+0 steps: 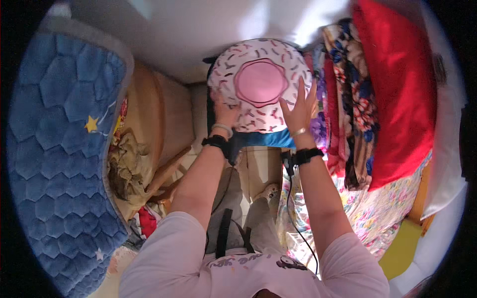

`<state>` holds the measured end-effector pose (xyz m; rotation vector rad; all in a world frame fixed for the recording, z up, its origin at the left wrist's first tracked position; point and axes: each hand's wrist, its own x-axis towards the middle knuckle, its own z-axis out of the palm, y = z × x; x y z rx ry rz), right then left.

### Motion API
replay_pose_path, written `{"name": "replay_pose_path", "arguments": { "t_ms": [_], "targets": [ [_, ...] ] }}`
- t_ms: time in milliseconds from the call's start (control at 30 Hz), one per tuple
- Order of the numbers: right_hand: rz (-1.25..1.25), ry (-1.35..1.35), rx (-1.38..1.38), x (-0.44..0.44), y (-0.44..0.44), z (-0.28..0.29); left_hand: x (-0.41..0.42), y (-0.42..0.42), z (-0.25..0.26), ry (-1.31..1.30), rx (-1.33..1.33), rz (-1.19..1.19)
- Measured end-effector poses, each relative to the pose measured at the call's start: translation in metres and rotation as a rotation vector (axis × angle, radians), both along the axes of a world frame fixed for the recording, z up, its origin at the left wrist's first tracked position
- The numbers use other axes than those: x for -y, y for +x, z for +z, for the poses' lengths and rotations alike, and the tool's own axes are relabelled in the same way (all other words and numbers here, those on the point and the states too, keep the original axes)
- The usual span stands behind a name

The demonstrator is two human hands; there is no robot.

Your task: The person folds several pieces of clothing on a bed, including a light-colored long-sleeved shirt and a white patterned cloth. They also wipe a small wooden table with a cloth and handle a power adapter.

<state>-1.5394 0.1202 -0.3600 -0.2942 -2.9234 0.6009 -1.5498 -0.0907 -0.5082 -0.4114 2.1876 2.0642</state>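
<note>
A round pink donut-pattern cushion (261, 81) with printed sprinkles and a plain pink centre lies before me, near the wall. Blue fabric (262, 139) shows beneath its near edge. At the cushion's left side is my left hand (226, 111), blurred and seemingly resting on it; whether its fingers grip the edge cannot be told. Over the right side my right hand (301, 106) is spread, fingers apart, touching or just above the cushion. Both wrists wear dark straps with cables.
On the right, folded patterned fabrics (359, 100) and a red pillow (402, 100) stand on a floral sheet (387, 205). On the left are a blue quilted cover (59, 149), a curved wooden piece of furniture (149, 111) and a crumpled olive cloth (128, 167).
</note>
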Motion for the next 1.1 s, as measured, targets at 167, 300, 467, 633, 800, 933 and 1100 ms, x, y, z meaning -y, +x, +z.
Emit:
{"name": "replay_pose_path", "arguments": {
  "t_ms": [167,300,467,633,800,933,1100],
  "targets": [
    [0.144,0.318,0.197,-0.020,-0.049,-0.065,-0.053,0.006,0.017,-0.218,-0.016,-0.134],
    [0.110,0.293,0.471,0.020,-0.061,-0.033,-0.012,0.007,0.027,-0.194,0.136,-0.123],
    [0.519,0.392,0.301,-0.059,-0.040,-0.078,0.027,0.084,0.054,-0.159,0.153,0.041],
    [0.457,0.108,-0.013,-0.016,0.027,-0.003,0.117,0.289,0.075,0.016,0.560,0.129],
    [0.674,-0.149,0.231,0.040,0.227,0.015,0.195,0.559,0.070,0.307,0.747,0.529],
    [0.643,-0.196,0.905,-0.029,0.385,-0.063,0.229,0.708,0.079,0.547,0.702,0.934],
    [1.238,-0.031,1.127,-0.077,0.496,-0.144,0.275,0.781,0.110,0.597,0.533,1.296]
  ]
}}
